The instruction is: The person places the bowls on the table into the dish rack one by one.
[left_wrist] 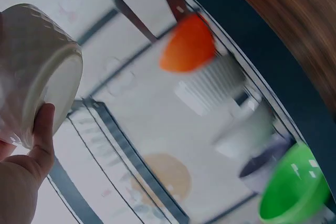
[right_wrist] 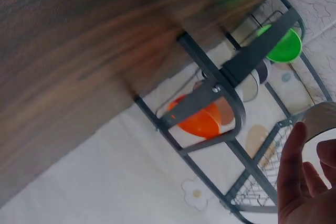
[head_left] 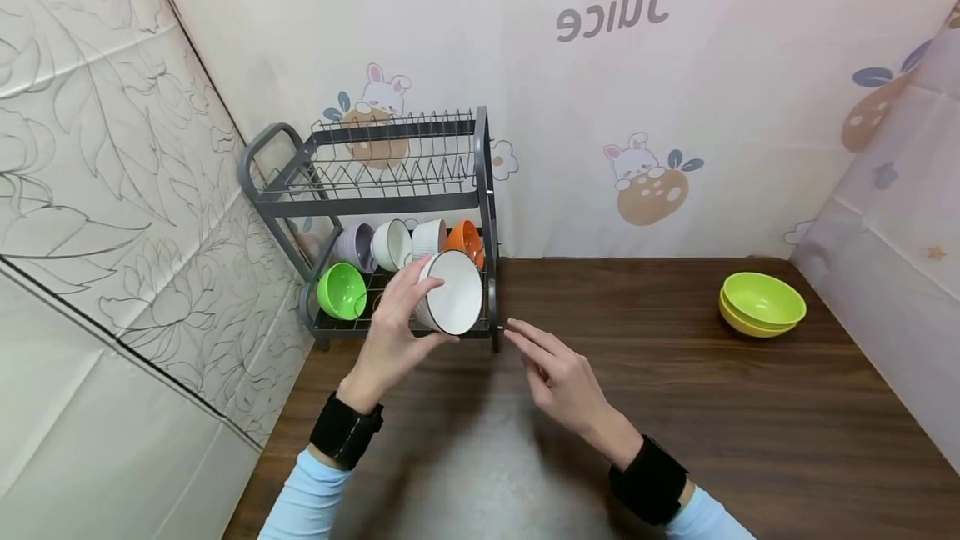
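My left hand (head_left: 393, 332) grips a white bowl (head_left: 456, 292) with a thin dark rim, thumb and fingers at its side. The bowl is tipped so its inside faces the head camera, in front of the rack's lower tier. In the left wrist view, my thumb presses by the base of this bowl (left_wrist: 39, 72), which has a textured outer wall. My right hand (head_left: 558, 377) holds nothing, its fingers extended toward the bowl near the rack's right front leg. In the right wrist view, my right hand (right_wrist: 304, 187) overlaps the bowl's edge.
A grey two-tier dish rack (head_left: 367, 205) stands at the left. On its lower tier sit a green bowl (head_left: 342, 291), a purple bowl (head_left: 356, 247), white bowls (head_left: 391, 245) and an orange bowl (head_left: 466, 242). Stacked yellow-green bowls (head_left: 763, 300) stand on the wooden table (head_left: 637, 323) at the right.
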`<state>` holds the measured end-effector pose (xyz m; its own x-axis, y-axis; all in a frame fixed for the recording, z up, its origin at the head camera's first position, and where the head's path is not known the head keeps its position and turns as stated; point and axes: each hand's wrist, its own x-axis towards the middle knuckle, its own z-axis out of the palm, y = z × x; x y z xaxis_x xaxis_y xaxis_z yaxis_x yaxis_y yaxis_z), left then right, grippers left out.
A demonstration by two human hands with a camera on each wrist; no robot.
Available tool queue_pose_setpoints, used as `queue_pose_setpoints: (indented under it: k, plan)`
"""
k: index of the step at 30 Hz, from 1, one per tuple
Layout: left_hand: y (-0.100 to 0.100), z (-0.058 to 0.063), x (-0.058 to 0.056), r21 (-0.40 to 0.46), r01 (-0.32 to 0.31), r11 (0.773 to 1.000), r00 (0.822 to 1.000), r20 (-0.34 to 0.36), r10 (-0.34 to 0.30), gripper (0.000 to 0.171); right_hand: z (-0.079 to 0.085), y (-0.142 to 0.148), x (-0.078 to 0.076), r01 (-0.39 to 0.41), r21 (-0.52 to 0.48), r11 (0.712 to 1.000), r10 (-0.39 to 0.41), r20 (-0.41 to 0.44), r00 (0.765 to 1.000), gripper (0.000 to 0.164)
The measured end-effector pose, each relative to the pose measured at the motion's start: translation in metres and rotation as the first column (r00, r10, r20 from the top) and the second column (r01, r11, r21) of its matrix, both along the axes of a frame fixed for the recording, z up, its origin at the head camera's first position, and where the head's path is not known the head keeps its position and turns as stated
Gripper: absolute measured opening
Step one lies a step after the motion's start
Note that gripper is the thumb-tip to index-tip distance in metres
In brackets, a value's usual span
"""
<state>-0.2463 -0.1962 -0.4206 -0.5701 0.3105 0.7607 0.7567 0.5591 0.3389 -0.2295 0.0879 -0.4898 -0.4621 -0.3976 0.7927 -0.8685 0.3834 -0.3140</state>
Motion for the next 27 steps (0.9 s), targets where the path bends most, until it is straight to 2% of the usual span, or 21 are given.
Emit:
queue_pose_setpoints:
  k: [6, 13, 20, 27]
  plan:
    - [-0.031, -0.006, -0.015, -0.049, -0.085, 0.995, 0.995, 0.047, 0.087, 0.088, -0.010, -0.006, -0.009, 0.053, 0.139, 0.989, -0.067, 0.098, 0.993, 0.060]
    - [-0.060, -0.017, -0.032, -0.147, -0.128, 0.981, 0.989, 0.055, 0.137, 0.088, -0.014, -0.018, -0.018, 0.052, 0.270, 0.962, -0.102, 0.174, 0.979, 0.062]
    - [-0.081, -0.023, -0.046, -0.257, -0.182, 0.949, 0.978, 0.051, 0.202, 0.089, -0.017, -0.024, -0.023, 0.061, 0.330, 0.942, -0.130, 0.193, 0.973, 0.060]
    - [-0.099, -0.025, -0.059, -0.329, -0.206, 0.922, 0.962, 0.103, 0.251, 0.090, -0.023, -0.027, -0.026, 0.075, 0.352, 0.933, -0.169, 0.244, 0.955, 0.060]
